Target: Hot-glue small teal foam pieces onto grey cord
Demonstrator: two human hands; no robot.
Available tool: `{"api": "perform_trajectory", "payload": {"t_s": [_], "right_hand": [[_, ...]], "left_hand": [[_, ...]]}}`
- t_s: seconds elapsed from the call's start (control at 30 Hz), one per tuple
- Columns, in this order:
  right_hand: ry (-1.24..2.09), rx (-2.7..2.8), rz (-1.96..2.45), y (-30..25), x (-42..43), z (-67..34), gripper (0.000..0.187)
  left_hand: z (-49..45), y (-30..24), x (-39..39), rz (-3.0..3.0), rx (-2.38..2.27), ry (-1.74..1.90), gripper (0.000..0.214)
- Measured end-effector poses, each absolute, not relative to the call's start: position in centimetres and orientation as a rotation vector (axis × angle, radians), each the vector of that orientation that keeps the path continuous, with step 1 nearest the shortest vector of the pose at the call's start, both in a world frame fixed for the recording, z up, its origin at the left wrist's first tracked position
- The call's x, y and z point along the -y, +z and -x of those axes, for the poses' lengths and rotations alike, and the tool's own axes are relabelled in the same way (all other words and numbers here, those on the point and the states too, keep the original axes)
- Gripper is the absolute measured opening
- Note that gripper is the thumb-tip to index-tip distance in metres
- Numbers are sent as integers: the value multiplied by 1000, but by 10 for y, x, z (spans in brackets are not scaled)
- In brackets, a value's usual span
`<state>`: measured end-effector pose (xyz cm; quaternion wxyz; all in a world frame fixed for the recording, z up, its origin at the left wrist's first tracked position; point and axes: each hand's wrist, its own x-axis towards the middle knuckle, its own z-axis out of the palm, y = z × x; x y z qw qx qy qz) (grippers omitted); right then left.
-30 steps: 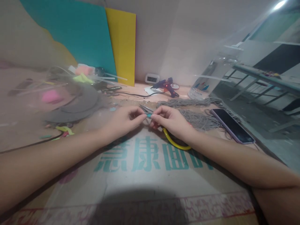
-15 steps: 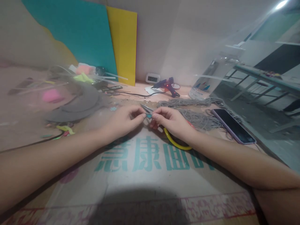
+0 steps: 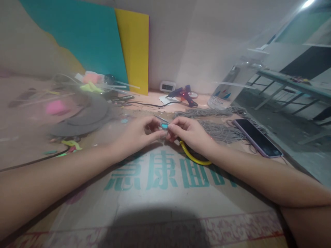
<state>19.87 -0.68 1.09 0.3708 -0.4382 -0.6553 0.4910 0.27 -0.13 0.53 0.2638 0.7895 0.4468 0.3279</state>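
The tabletop [image 3: 144, 199] spans the foreground, its surface marked with large green characters and a red patterned border. At the rear left stands the teal board [image 3: 74, 38]; the narrower yellow board [image 3: 134, 51] stands beside it, partly covered by it. At the rear right is a clear bottle [image 3: 232, 86] with a printed label. Bundles of gray cord [image 3: 219, 131] lie in front of the bottle, beyond the right forearm.

Both hands are at the center, fingertips close together. Left hand [image 3: 138, 132]: fingers curled, thumb extended toward the right hand; whether it grips cannot be told. Right hand [image 3: 190, 132]: thumb and forefinger pinch the right edge of the small blue piece.

The phone [image 3: 257, 137] lies screen up to the right of the cord. The scissors are partly hidden by the right hand: the yellow handle loop [image 3: 192, 159] shows below the wrist, the blade beyond the fingertips. The glue gun [image 3: 184, 92], with a red light lit, is behind the hands. The digital clock [image 3: 167, 86] stands just beside it, to the left.

The blue piece [image 3: 164, 126] is located between the fingertips of the two hands, directly above the left thumb tip in view. Its exact shape is too small to tell.
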Motion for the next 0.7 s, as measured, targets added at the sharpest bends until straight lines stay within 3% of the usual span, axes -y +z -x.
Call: {"api": "perform_trajectory", "payload": {"t_s": [0.47,0.7], "right_hand": [[1204,1718,1120,12,9,-198,21],[1196,1726,1121,9,9,-199,19]], "left_hand": [[-1,6,2,-2210,-1147,875,19],[0,1,1,-2260,-1155,1064,24]]}}
